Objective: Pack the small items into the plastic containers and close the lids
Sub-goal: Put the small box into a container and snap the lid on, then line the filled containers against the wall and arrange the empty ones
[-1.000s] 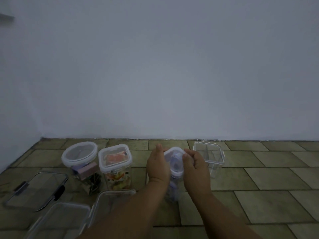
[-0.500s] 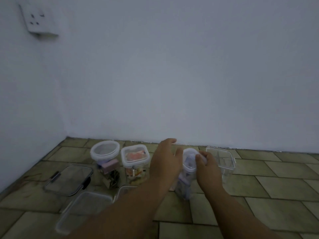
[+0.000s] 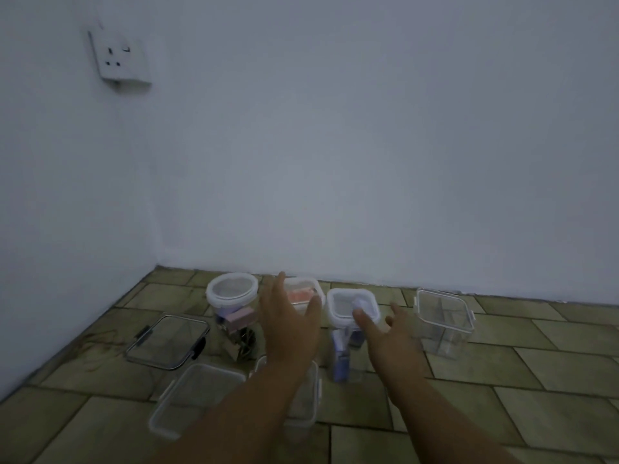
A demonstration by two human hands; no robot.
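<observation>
Fingers of left hand [image 3: 288, 329] and right hand [image 3: 390, 336]: spread, holding nothing. Lidded square container [image 3: 338, 304]: upright on tiled floor [image 3: 502, 380], between both hands, at 11 o'clock of right hand.

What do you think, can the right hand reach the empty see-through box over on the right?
Probably yes. The right hand is open and holds nothing, and the see-through box stands on the floor tiles just to its right, with nothing between them.
</observation>
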